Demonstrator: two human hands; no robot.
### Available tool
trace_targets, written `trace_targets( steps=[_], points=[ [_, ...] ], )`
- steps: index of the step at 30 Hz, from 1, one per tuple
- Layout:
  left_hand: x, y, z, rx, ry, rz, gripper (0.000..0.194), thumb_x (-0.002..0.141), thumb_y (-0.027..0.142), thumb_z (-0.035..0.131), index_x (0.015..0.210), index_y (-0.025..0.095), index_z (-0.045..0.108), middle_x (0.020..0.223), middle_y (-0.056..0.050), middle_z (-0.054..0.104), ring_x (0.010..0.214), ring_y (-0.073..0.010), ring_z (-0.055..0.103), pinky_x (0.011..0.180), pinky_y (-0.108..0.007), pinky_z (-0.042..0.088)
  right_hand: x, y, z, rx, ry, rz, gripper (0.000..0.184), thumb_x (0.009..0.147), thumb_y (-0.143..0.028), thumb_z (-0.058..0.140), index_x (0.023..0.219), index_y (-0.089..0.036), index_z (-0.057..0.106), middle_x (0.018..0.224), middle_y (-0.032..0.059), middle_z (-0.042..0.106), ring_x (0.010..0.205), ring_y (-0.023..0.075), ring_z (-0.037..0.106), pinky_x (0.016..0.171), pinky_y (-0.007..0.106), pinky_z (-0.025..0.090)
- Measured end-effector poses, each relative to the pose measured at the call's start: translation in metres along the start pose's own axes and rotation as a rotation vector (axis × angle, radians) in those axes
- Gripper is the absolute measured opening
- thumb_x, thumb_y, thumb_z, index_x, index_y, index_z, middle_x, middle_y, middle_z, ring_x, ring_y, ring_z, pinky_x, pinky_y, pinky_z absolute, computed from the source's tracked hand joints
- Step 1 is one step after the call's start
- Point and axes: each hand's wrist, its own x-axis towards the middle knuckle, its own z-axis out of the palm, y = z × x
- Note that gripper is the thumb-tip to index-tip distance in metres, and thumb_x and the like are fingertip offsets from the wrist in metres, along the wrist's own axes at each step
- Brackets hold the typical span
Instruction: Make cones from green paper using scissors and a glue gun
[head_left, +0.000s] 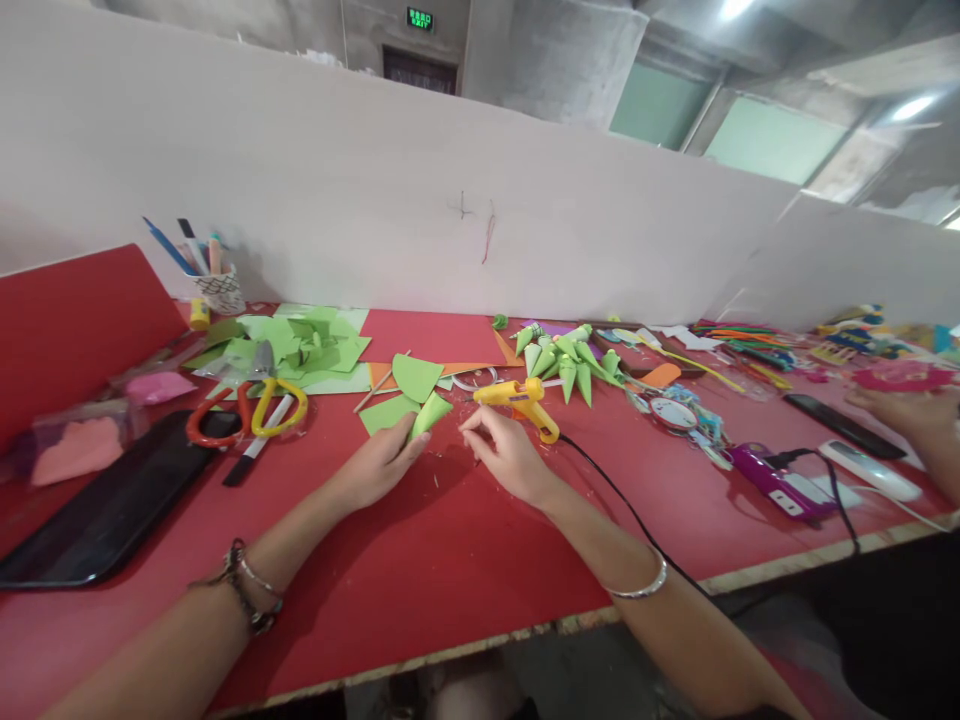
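My left hand [379, 467] is closed around a rolled green paper cone [429, 413], holding it just above the red table [420, 560]. My right hand [504, 452] hovers beside it with fingers curled in a pinch, just below a yellow glue gun [520, 400] lying on the table; I cannot make out anything in that pinch. Flat green paper pieces [415, 377] lie behind the cone. A heap of finished green cones [566, 360] sits further right.
Red and yellow scissors [247, 408], a marker [259, 442] and a black tray [105, 510] lie left. Green paper scraps [300, 345] and a pen cup [219, 285] stand near the white partition. Another person's hand [911, 415] rests at far right near a purple device [772, 480].
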Motion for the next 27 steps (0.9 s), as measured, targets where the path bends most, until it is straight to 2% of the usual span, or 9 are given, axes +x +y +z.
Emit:
trace_targets(
  steps=[9, 13, 19, 24, 27],
  points=[
    [-0.0004, 0.0013, -0.0010, -0.015, -0.013, -0.005, 0.032, 0.087, 0.044, 0.025, 0.093, 0.017, 0.041, 0.060, 0.004, 0.039, 0.054, -0.0127, 0.039, 0.052, -0.024, 0.033, -0.0010, 0.0011, 0.0020, 0.006, 0.054, -0.019, 0.005, 0.082, -0.021, 0.044, 0.077, -0.019, 0.046, 0.073, 0.0002, 0.055, 0.067, 0.0123, 0.053, 0.060, 0.024, 0.041],
    [0.0007, -0.0014, 0.0007, 0.019, 0.004, 0.010, 0.029, 0.087, 0.043, 0.025, 0.085, 0.018, 0.040, 0.059, 0.004, 0.038, 0.053, -0.0124, 0.039, 0.051, -0.024, 0.032, -0.0012, -0.0027, 0.0013, 0.038, 0.001, -0.005, 0.006, 0.083, -0.020, 0.043, 0.078, -0.019, 0.048, 0.071, -0.0007, 0.055, 0.063, 0.0107, 0.052, 0.060, 0.023, 0.040],
    [0.0015, -0.0013, 0.0019, 0.022, 0.010, 0.035, 0.027, 0.087, 0.043, 0.027, 0.081, 0.019, 0.037, 0.060, 0.004, 0.038, 0.055, -0.0128, 0.040, 0.053, -0.024, 0.033, -0.0022, -0.0079, -0.0022, 0.000, -0.080, -0.034, 0.027, 0.089, -0.025, 0.033, 0.064, -0.018, 0.043, 0.058, -0.0025, 0.047, 0.053, 0.0085, 0.045, 0.055, 0.022, 0.035],
    [0.0001, 0.0007, 0.0012, 0.031, -0.025, 0.030, 0.026, 0.087, 0.042, 0.028, 0.080, 0.019, 0.037, 0.058, 0.004, 0.038, 0.053, -0.0127, 0.040, 0.051, -0.024, 0.032, -0.0017, -0.0055, -0.0009, -0.030, -0.006, -0.048, 0.011, 0.083, -0.021, 0.041, 0.075, -0.018, 0.048, 0.066, -0.0010, 0.051, 0.060, 0.0099, 0.048, 0.056, 0.021, 0.036],
    [0.0005, -0.0009, 0.0014, 0.043, -0.025, 0.033, 0.026, 0.087, 0.042, 0.027, 0.080, 0.019, 0.038, 0.059, 0.004, 0.040, 0.054, -0.0126, 0.041, 0.052, -0.023, 0.031, -0.0012, -0.0052, -0.0004, -0.024, 0.009, -0.062, 0.010, 0.083, -0.020, 0.040, 0.078, -0.018, 0.048, 0.068, -0.0004, 0.052, 0.062, 0.0104, 0.049, 0.058, 0.021, 0.038]
  ],
)
